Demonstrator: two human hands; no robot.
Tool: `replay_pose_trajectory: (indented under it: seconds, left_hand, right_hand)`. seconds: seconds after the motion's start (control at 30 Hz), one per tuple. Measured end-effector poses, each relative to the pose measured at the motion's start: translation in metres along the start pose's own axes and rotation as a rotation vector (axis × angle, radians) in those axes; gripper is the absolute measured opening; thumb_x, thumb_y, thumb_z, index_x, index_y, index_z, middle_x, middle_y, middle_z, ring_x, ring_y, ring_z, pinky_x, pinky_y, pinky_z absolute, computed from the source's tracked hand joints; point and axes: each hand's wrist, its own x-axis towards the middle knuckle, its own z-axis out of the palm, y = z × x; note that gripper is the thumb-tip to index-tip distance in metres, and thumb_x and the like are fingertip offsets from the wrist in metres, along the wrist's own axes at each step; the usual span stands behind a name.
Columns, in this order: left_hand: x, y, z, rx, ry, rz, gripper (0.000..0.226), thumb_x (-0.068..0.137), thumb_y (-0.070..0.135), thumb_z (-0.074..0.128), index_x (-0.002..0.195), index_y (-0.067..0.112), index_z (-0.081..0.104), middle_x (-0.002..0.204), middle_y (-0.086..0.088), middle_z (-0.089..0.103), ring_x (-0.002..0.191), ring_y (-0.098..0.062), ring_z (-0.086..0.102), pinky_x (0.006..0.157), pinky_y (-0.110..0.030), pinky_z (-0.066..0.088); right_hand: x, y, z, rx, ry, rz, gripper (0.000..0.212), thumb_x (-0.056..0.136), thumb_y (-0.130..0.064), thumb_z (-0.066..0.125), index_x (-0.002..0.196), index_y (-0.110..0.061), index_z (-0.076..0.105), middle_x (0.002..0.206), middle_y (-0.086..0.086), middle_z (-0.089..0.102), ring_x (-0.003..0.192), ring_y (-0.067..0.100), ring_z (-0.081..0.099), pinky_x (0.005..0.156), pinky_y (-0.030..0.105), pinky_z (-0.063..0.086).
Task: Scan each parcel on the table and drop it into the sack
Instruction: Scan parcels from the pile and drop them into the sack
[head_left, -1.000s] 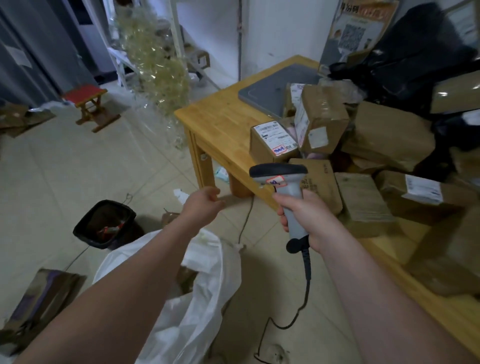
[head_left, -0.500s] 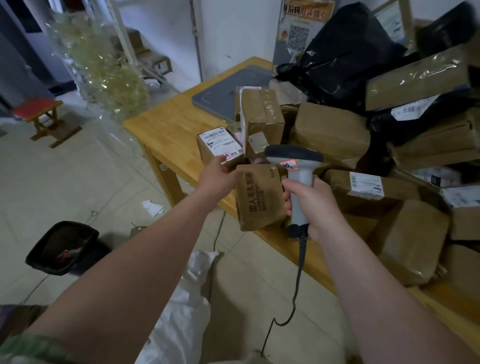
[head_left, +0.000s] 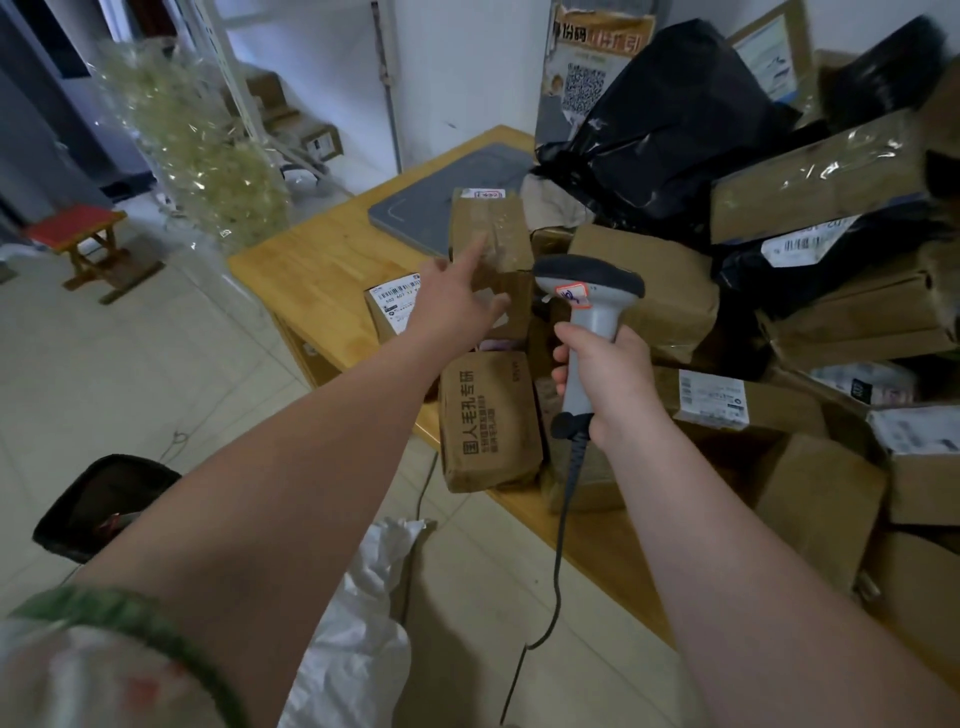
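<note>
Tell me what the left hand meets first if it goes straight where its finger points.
The upright tape-wrapped parcel directly ahead of the left hand; the fingertip looks nearly on it, though depth is unclear from this view.

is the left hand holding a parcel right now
No, the left hand is stretched out with straight fingers toward the upright taped box and grips nothing.

One scanner (head_left: 589, 312), one sack (head_left: 358, 649), one stool (head_left: 78, 231), one bin (head_left: 98, 499); parcels (head_left: 488, 421) heaped, uncountable.
</note>
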Motion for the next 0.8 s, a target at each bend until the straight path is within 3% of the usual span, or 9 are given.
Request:
replay_pose_trajectory:
  seconds: [0.13, 0.37, 0.5, 0.6, 0.7, 0.8]
  left_hand:
    - [0.010, 0.005, 0.012, 0.048, -0.032, -0.030, 0.072, 0.091, 0.043, 0.060, 0.150, 0.038, 0.021, 0.149, -0.013, 0.022, 0.132, -0.032, 0.038, 0.108, -0.040, 0.035]
    - [-0.011, -0.026, -0.003, -0.066, 0.071, -0.016, 0.072, 0.093, 0.034, 0.059, 0.153, 0.022, 0.019, 0.147, -0.012, 0.038, 0.135, -0.025, 0.037, 0.105, -0.035, 0.034]
    - [-0.046, -0.087, -0.029, -0.085, 0.118, -0.207, 0.053, 0.093, 0.028, 0.059, 0.143, 0.018, 0.042, 0.126, -0.006, 0.058, 0.107, -0.022, 0.059, 0.086, -0.033, 0.049]
    - [-0.089, -0.157, -0.049, -0.062, 0.105, -0.379, 0.033, 0.092, 0.019, 0.057, 0.124, 0.013, 0.062, 0.105, -0.007, 0.067, 0.086, -0.022, 0.064, 0.072, -0.024, 0.049]
    - [-0.142, -0.237, -0.057, -0.037, 0.091, -0.553, 0.020, 0.091, 0.019, 0.058, 0.104, 0.010, 0.071, 0.101, -0.010, 0.070, 0.090, -0.028, 0.065, 0.081, -0.036, 0.054]
    - [-0.201, -0.319, -0.048, 0.035, 0.040, -0.720, 0.022, 0.092, 0.014, 0.054, 0.100, 0.005, 0.072, 0.103, -0.015, 0.069, 0.097, -0.035, 0.063, 0.083, -0.036, 0.051]
  right_hand:
    - [0.005, -0.002, -0.003, -0.012, 0.000, 0.011, 0.012, 0.091, -0.020, 0.065, 0.098, -0.021, 0.056, 0.080, 0.001, 0.061, 0.064, 0.011, 0.057, 0.060, 0.024, 0.050]
    - [-0.013, 0.005, 0.010, -0.087, -0.129, -0.004, 0.010, 0.089, -0.022, 0.067, 0.094, -0.023, 0.059, 0.078, 0.001, 0.062, 0.065, 0.012, 0.058, 0.064, 0.027, 0.052]
    - [-0.040, 0.022, 0.040, -0.190, -0.326, 0.022, 0.011, 0.087, -0.023, 0.069, 0.095, -0.017, 0.064, 0.076, 0.001, 0.065, 0.065, 0.012, 0.061, 0.063, 0.027, 0.053]
    - [-0.063, 0.056, 0.075, -0.239, -0.449, 0.085, 0.008, 0.086, -0.018, 0.070, 0.086, -0.012, 0.064, 0.065, 0.002, 0.062, 0.057, 0.012, 0.057, 0.056, 0.025, 0.049]
    - [-0.083, 0.119, 0.114, -0.344, -0.533, 0.158, 0.010, 0.084, -0.016, 0.070, 0.079, -0.012, 0.063, 0.063, 0.003, 0.061, 0.054, 0.013, 0.055, 0.055, 0.026, 0.046]
    - [-0.101, 0.202, 0.149, -0.469, -0.610, 0.282, 0.010, 0.081, -0.016, 0.071, 0.079, -0.010, 0.063, 0.066, 0.004, 0.061, 0.056, 0.013, 0.054, 0.058, 0.027, 0.046]
